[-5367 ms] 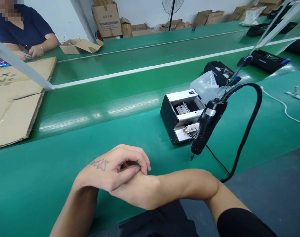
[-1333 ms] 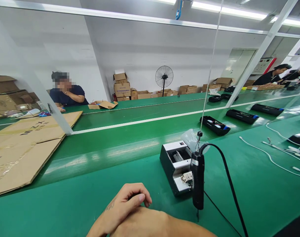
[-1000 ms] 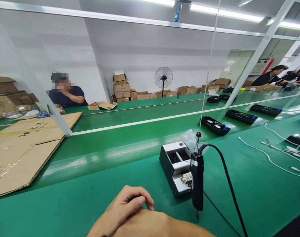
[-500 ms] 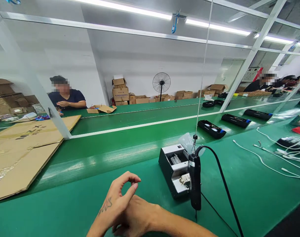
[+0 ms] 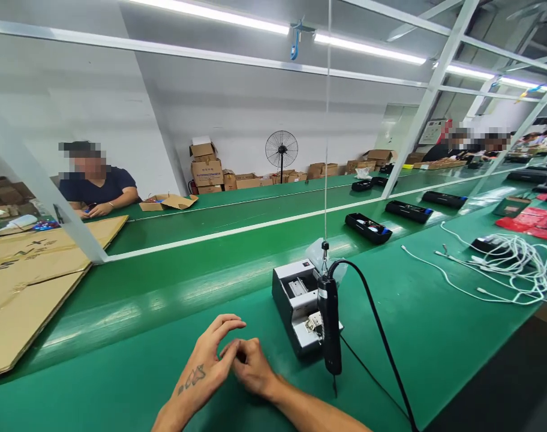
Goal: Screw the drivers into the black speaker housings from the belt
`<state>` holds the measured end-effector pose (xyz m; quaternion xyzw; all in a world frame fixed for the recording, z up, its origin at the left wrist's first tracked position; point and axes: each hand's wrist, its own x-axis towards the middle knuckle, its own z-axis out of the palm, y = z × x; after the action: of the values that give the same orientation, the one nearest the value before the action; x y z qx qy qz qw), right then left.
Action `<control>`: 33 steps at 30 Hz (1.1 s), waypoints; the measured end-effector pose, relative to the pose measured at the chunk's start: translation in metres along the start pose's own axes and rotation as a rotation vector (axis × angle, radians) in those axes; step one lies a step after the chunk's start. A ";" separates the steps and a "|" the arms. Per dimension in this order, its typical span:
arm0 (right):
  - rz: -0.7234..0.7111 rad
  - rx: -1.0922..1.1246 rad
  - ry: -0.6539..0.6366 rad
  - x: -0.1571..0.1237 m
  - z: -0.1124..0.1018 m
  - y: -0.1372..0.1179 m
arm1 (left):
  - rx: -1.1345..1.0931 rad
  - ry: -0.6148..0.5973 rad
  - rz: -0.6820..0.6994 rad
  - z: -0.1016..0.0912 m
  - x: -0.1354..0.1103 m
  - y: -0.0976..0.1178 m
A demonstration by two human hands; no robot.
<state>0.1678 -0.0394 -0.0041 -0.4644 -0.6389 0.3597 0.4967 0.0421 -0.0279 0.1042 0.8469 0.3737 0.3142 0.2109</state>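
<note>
My left hand (image 5: 205,365), with a tattoo on its back, hovers above the green worktop (image 5: 120,384), its fingers loosely bent and apart from the thumb. The thumb tip meets the curled fingers of my right hand (image 5: 255,371). Those right fingers are closed; whatever they may hold is hidden. To the right of both hands stands a black and silver screw feeder (image 5: 283,312). A black electric screwdriver (image 5: 330,327) hangs bit-down from a cord in front of it, untouched.
White cables (image 5: 511,264) lie tangled at the right. Several black housings, one a black open housing (image 5: 367,228), sit along the green belt (image 5: 201,246). Flattened cardboard (image 5: 44,282) covers the left side. A person (image 5: 100,186) sits across the line; others work at far right.
My right hand has come out from beneath the left and now meets its thumb at the fingertips. The view has turned right, so the scene sits further left.
</note>
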 end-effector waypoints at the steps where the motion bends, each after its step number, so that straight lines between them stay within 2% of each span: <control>1: 0.005 0.017 0.043 0.001 -0.001 -0.002 | 0.040 0.035 0.003 0.005 0.000 -0.010; 3: 0.012 0.042 0.109 0.002 -0.003 -0.005 | 0.139 0.110 0.020 0.016 -0.005 -0.034; 6: 0.043 0.059 0.133 0.001 -0.004 -0.009 | 0.257 0.152 0.105 0.027 -0.022 -0.068; 10: 0.090 0.053 0.104 -0.001 -0.003 -0.010 | 0.313 0.198 0.235 0.031 -0.051 -0.094; 16: 0.039 0.046 0.078 -0.006 -0.005 -0.013 | 0.313 0.263 0.299 0.027 -0.061 -0.092; 20: -0.081 0.007 0.006 -0.011 -0.002 -0.014 | 0.306 0.301 0.356 0.024 -0.059 -0.086; 25: -0.245 -0.071 -0.038 -0.014 0.004 -0.009 | 0.262 0.251 0.396 0.024 -0.060 -0.078; 33: -0.195 -0.149 -0.108 -0.014 0.001 -0.010 | 0.235 0.201 0.362 0.028 -0.064 -0.081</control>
<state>0.1652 -0.0562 0.0002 -0.4156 -0.7319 0.2858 0.4583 -0.0127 -0.0289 0.0128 0.8834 0.2686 0.3839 0.0131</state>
